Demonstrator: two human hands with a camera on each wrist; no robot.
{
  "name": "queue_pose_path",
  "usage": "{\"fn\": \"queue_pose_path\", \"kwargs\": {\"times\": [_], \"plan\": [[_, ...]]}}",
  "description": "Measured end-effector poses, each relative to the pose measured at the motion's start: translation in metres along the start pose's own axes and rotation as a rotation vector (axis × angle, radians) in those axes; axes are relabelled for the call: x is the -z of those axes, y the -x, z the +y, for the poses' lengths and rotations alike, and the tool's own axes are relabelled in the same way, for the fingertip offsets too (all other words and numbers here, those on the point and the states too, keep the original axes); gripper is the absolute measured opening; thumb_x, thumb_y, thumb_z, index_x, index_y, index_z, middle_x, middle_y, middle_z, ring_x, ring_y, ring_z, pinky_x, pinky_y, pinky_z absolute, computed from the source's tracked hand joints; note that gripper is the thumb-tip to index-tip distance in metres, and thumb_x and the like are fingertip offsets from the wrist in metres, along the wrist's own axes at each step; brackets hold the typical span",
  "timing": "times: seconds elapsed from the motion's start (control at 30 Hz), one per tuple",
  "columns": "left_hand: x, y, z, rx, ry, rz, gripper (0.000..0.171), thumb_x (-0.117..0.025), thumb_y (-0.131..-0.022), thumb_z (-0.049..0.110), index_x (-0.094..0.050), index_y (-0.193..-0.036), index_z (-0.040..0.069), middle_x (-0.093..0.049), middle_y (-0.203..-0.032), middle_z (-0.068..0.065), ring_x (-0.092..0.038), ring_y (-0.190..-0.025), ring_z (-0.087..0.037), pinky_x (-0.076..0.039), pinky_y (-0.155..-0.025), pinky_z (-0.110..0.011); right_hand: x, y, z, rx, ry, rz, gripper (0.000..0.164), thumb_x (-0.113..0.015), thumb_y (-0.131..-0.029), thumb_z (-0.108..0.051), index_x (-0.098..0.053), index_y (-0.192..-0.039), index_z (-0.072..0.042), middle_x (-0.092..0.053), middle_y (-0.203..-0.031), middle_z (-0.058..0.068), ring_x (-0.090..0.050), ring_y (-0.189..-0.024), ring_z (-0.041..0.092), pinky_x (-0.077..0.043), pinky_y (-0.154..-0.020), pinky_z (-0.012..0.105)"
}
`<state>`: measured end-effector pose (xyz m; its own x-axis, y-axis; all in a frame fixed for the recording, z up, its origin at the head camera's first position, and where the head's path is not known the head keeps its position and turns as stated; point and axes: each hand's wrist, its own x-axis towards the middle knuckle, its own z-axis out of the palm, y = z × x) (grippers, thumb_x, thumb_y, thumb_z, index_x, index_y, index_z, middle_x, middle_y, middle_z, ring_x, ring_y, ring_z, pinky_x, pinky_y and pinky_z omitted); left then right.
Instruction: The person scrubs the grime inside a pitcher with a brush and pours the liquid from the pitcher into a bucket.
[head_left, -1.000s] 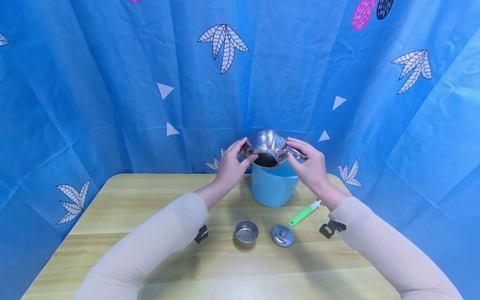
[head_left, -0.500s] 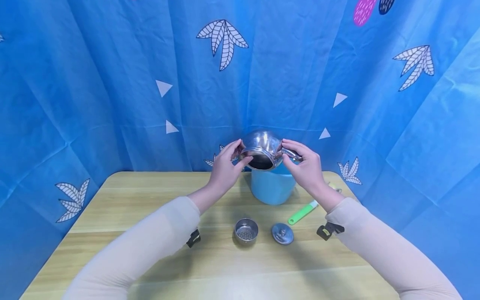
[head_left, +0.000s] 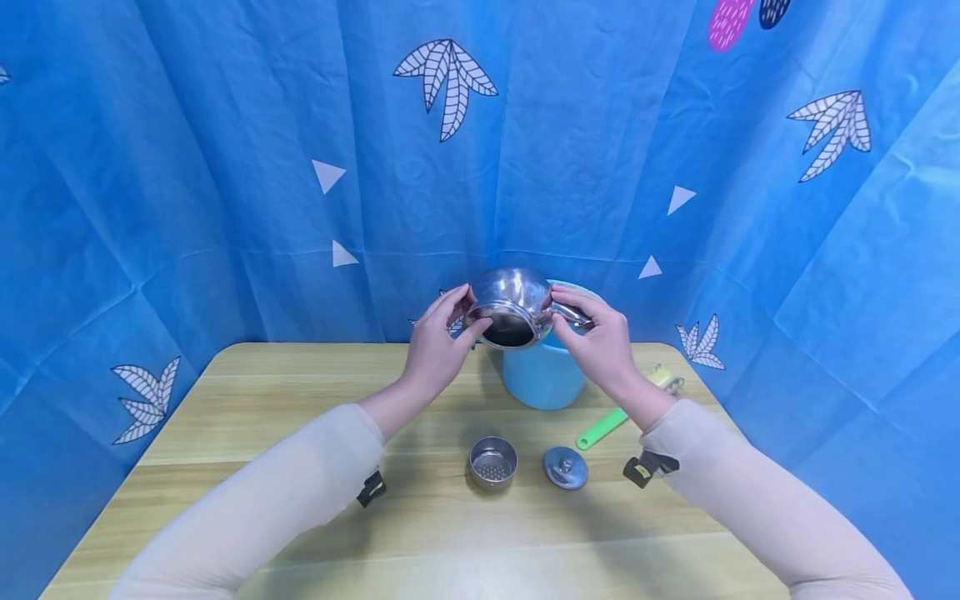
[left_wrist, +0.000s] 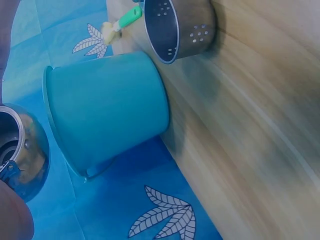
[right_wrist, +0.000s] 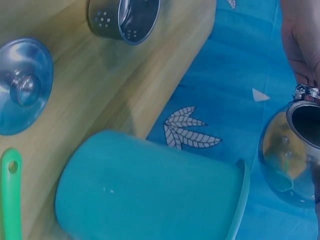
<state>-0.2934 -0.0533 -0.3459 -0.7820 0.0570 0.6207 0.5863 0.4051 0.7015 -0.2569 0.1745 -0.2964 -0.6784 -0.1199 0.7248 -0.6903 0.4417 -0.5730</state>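
Observation:
Both hands hold a shiny metal teapot (head_left: 512,287) in the air, tipped so its round opening faces the head camera. My left hand (head_left: 435,340) grips its left side, thumb at the rim of the mouth. On the other side, my right hand (head_left: 600,337) pinches a shiny metal part that juts out from the body. Behind and below the teapot stands a light blue bucket (head_left: 543,379), which the teapot partly overlaps in the head view. The teapot (right_wrist: 277,155) shows past the bucket's rim in the right wrist view. The fingers' far sides are hidden.
A perforated metal strainer cup (head_left: 492,465) stands on the wooden table (head_left: 300,433), with a knobbed metal lid (head_left: 566,468) to its right. A green-handled brush (head_left: 600,429) lies farther right, partly under my right forearm. Blue curtain (head_left: 262,167) surrounds the table.
Both hands have carried the teapot left and slightly down, uncovering more of the bucket's right side. More of the brush shows beyond my right forearm. Cup and lid stay put.

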Motion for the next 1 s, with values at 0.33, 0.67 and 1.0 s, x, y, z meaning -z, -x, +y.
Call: {"fn": "queue_pose_path", "kwargs": {"times": [0.33, 0.67, 1.0], "plan": [[0.010, 0.011, -0.005, 0.006, 0.008, 0.047, 0.060, -0.076, -0.090, 0.027, -0.056, -0.141, 0.004, -0.062, -0.134, -0.005, -0.063, -0.120, -0.019, -0.048, -0.103, -0.031, -0.011, 0.004, -0.004, -0.061, -0.109, -0.016, 0.028, -0.066, -0.088, 0.013, -0.068, -0.116, 0.012, -0.065, -0.125, 0.024, -0.065, -0.112, 0.037, -0.054, -0.085, 0.016], [0.023, 0.023, -0.007, 0.053, -0.018, 0.082, 0.059, -0.078, -0.088, 0.030, -0.058, -0.141, 0.010, -0.063, -0.133, -0.001, -0.064, -0.117, -0.017, -0.047, -0.105, -0.036, -0.024, 0.008, -0.011, -0.127, -0.152, -0.044, 0.028, -0.066, -0.088, 0.011, -0.069, -0.116, 0.010, -0.066, -0.126, 0.023, -0.064, -0.116, 0.035, -0.053, -0.087, 0.018], [0.035, 0.034, -0.008, 0.080, -0.044, 0.080, 0.059, -0.078, -0.089, 0.030, -0.059, -0.139, 0.006, -0.063, -0.132, -0.004, -0.064, -0.117, -0.021, -0.046, -0.106, -0.041, -0.035, 0.014, -0.013, -0.191, -0.188, -0.068, 0.029, -0.066, -0.087, 0.011, -0.068, -0.116, 0.011, -0.066, -0.125, 0.023, -0.065, -0.113, 0.037, -0.055, -0.084, 0.017]]}}
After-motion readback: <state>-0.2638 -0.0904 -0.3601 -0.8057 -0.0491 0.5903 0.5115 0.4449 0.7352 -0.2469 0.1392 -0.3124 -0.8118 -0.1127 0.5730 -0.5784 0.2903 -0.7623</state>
